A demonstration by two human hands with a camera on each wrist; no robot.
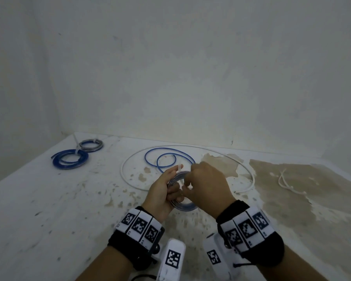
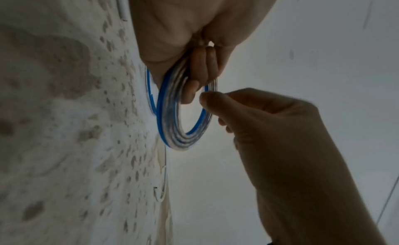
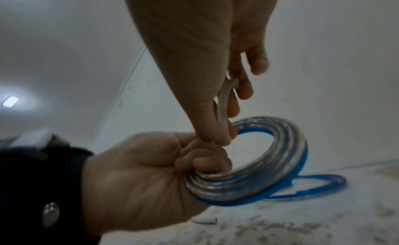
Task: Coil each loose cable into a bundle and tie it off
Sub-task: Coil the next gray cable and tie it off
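Progress, judged from the layout: two bundles look finished, a dark blue coil (image 1: 70,161) and a grey coil (image 1: 91,144), each with a white tie, lying well to the left of the hands.

Third in hand: clear-and-blue coil (image 1: 181,191), held above the tabletop (image 1: 49,209). Left hand (image 1: 164,191): grip curled round the coil's rim. Right hand (image 1: 208,185): grip pinching a white cable tie (image 3: 223,103) at the coil; closure not yet visible.

Left to do: loose blue cable (image 1: 166,159) and long white cable (image 1: 128,159), both just beyond the hands. Spare ties (image 1: 288,182) lie well right.

No containers in view.
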